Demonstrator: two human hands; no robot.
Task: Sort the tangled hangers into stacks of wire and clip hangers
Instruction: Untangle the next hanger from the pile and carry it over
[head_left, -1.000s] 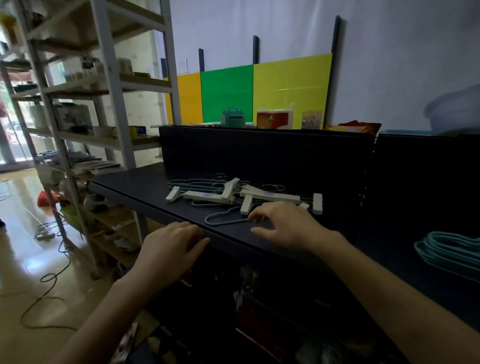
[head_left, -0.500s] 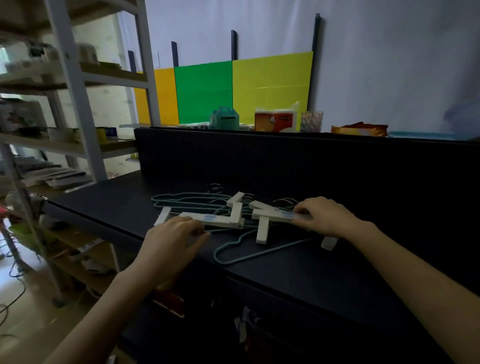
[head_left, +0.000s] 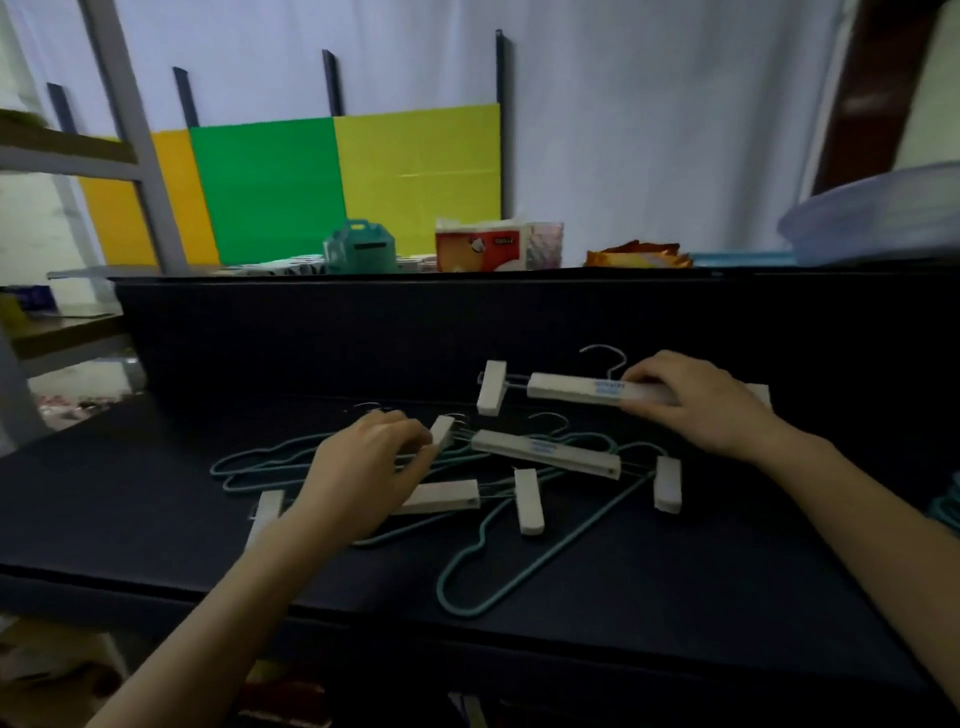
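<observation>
1. The right hand (head_left: 691, 405) hides one end of a white clip hanger (head_left: 571, 388), fingers curled round its bar, far right on the desk (head_left: 130, 509).
2. The left hand (head_left: 363, 467) pinches a clip (head_left: 441, 431) in the tangle, above teal wire hangers (head_left: 467, 582).
3. A teal stack (head_left: 948, 506) is cut off at the right edge.

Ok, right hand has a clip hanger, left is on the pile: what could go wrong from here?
The left hand pinches a clip whose hanger is tangled with the teal wire hangers; pulling may drag them along. The front wire hanger lies near the table edge and could slide off. The right hand holds a clip hanger that looks clear.
</observation>
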